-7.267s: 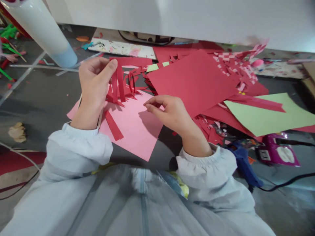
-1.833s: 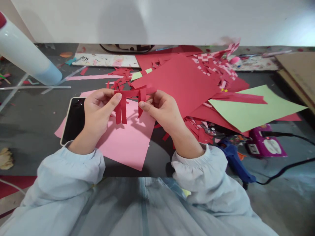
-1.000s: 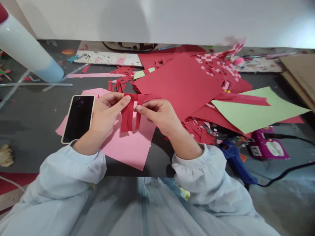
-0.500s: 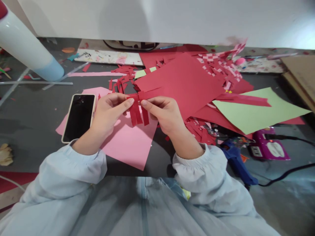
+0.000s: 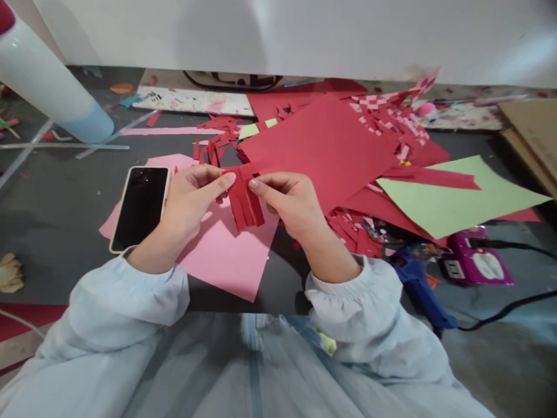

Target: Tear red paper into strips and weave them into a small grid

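Note:
Several red paper strips hang side by side from a crosswise red strip, held up between my two hands. My left hand pinches the left end between thumb and forefinger. At the right part, my right hand is closed on the strips with thumb and fingertips. Below them lies a pink paper sheet on the dark table. A phone with a black screen rests beside my left hand, partly over the pink paper. A large red paper sheet lies just beyond my right hand.
Red paper scraps and a woven pink-and-red piece lie at the back. Right of me are a green sheet, a blue glue gun and a purple power box with cables. A white bottle stands far left.
The hanging red strips have come closer together, covering the gap between them, and swing slightly lower and to the right. Both hands stay nearly in place.

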### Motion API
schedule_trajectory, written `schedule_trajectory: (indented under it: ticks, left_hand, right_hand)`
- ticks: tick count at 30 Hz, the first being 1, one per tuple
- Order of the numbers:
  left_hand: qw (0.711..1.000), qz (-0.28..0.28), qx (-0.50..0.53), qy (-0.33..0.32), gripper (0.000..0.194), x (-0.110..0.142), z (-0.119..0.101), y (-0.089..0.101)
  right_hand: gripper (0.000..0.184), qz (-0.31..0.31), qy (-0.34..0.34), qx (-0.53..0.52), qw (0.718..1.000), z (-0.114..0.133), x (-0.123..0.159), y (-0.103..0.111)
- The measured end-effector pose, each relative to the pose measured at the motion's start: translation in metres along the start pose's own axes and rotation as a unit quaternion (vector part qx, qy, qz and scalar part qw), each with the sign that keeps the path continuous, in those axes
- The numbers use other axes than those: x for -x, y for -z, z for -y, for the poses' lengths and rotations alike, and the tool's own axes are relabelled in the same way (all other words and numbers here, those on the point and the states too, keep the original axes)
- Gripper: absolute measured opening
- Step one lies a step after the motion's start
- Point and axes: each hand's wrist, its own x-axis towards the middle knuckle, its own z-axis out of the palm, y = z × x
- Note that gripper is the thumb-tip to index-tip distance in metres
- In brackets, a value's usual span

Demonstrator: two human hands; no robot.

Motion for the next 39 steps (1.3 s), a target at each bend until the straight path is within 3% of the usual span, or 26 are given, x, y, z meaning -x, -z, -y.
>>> schedule_trajectory:
  ticks: [8, 18, 21, 24, 27, 30, 32, 35, 39]
  left_hand:
    - [1.0, 0.009, -0.015, -0.017, 0.014, 0.0, 0.003, 0.004]
    - [0.996, -0.029, -0.08, -0.027, 0.014, 0.001, -0.004, 0.004]
    - [0.994, -0.024, -0.106, -0.009, 0.013, 0.002, -0.009, 0.005]
    - [0.986, 0.028, -0.16, 0.03, 0.008, 0.0, -0.009, 0.008]
    - [0.969, 0.081, -0.233, 0.031, 0.008, -0.004, -0.003, 0.011]
    - [0.944, 0.101, -0.313, 0.016, 0.011, -0.007, 0.004, 0.013]
    - [0.927, 0.112, -0.357, 0.015, 0.012, -0.007, 0.006, 0.013]
    - [0.907, 0.111, -0.406, 0.005, 0.011, -0.005, 0.004, 0.011]
    - [0.892, 0.088, -0.443, -0.015, 0.008, -0.005, 0.0, 0.012]
  right_hand:
    - [0.044, 0.029, -0.011, 0.02, 0.999, 0.005, 0.002, -0.001]
    - [0.035, 0.137, -0.048, 0.122, 0.982, 0.003, 0.004, 0.009]
    - [0.047, 0.174, -0.066, 0.177, 0.966, 0.007, 0.004, 0.012]
    - [0.04, 0.238, -0.09, 0.217, 0.943, 0.011, 0.002, 0.016]
    - [0.044, 0.292, -0.095, 0.262, 0.915, 0.015, 0.002, 0.02]
    - [0.056, 0.325, -0.13, 0.32, 0.88, 0.019, 0.002, 0.023]
    - [0.054, 0.339, -0.157, 0.332, 0.866, 0.02, 0.003, 0.027]
    - [0.046, 0.336, -0.143, 0.305, 0.88, 0.018, 0.003, 0.032]
    - [0.05, 0.243, -0.069, 0.256, 0.933, 0.012, 0.0, 0.036]
